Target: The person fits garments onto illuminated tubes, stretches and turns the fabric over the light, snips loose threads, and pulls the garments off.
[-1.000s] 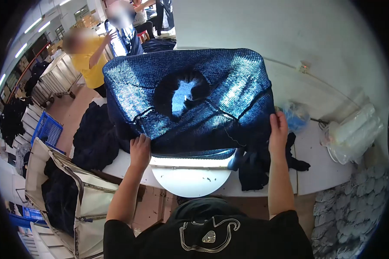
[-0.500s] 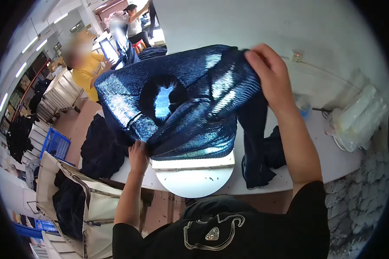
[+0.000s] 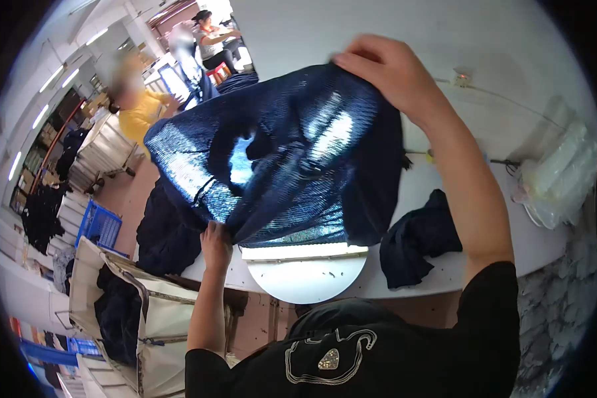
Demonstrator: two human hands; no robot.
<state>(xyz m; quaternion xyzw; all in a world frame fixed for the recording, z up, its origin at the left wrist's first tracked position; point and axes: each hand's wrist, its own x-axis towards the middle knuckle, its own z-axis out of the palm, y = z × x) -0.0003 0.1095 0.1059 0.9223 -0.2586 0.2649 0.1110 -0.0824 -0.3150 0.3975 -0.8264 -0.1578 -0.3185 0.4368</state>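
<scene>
A dark navy knitted garment [image 3: 298,119] is spread over a lit frame, and bright light shows through its knit in patches. My right hand [image 3: 385,69] pinches its upper right edge, holding that part raised. At the lower left, my left hand [image 3: 217,245] is closed on the garment's bottom edge. Under the garment, a glowing white bar [image 3: 305,253] sits above a round white plate [image 3: 308,278] with dark specks of lint. The frame inside the garment is mostly hidden.
More dark garments lie on the white table [image 3: 484,232], one at right [image 3: 421,239] and a heap at left [image 3: 166,232]. A cloth cart [image 3: 169,325] holds dark fabric. Plastic wrapping [image 3: 554,179] stands at far right. A person in yellow [image 3: 142,113] and another seated person [image 3: 215,43] work behind.
My right hand has moved up and to the left, lifting the garment's right side. The hanging part at right has swung in toward the garment. My left hand keeps its hold.
</scene>
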